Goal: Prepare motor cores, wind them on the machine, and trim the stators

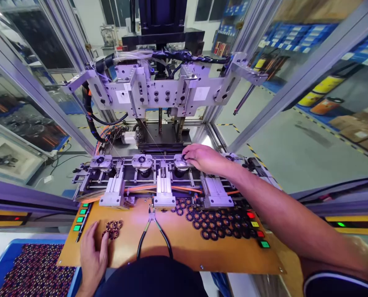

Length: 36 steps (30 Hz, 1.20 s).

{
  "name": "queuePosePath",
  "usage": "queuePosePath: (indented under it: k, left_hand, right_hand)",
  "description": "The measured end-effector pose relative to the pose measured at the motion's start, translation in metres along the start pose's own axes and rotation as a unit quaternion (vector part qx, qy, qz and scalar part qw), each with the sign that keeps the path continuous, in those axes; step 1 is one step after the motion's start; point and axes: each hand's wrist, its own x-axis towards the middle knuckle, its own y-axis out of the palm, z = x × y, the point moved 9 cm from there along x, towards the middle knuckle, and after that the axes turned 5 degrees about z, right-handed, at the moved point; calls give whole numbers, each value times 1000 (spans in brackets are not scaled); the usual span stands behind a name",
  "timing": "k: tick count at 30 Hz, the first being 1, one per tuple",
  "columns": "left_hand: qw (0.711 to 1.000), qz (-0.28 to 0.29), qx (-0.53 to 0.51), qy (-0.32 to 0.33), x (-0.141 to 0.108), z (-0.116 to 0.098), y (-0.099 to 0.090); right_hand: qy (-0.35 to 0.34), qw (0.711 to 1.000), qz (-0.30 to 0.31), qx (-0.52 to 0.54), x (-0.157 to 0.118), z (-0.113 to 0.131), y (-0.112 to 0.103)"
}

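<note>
My right hand [200, 159] reaches over the third round metal fixture [181, 164] of the machine, fingers closed round a small dark ring [184, 157] at its top. My left hand [93, 253] rests on the orange-brown board [128, 251] at the left, fingers apart, beside a small pile of copper-coloured rings [113, 228]. Two more fixtures, the left one [100, 161] and the second one [142, 161], each carry a dark ring. Pliers [152, 216] with black handles lie spread at the middle of the board.
Many dark rings [213, 225] cover the board's right part, near coloured buttons [260, 234]. A blue bin [9, 251] full of rings stands at lower left. Above the fixtures hangs a metal machine head [162, 94]; aluminium posts [298, 70] rise on both sides.
</note>
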Motion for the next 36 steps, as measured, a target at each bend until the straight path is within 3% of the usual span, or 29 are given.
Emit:
queuePosePath:
  k: [20, 31, 33, 36]
  left_hand:
    - [1000, -7, -5, 28, 1, -6, -2]
    - [1000, -21, -17, 9, -1, -4, -3]
    - [1000, -21, -19, 13, 0, -5, -3]
    - [999, -27, -22, 22, 0, -7, -9]
  right_hand:
    - [10, 998, 16, -56, 4, 8, 4]
    - [42, 994, -71, -67, -31, 13, 21]
    - [46, 992, -99, -57, -34, 15, 16]
    - [61, 981, -177, -44, -57, 33, -7]
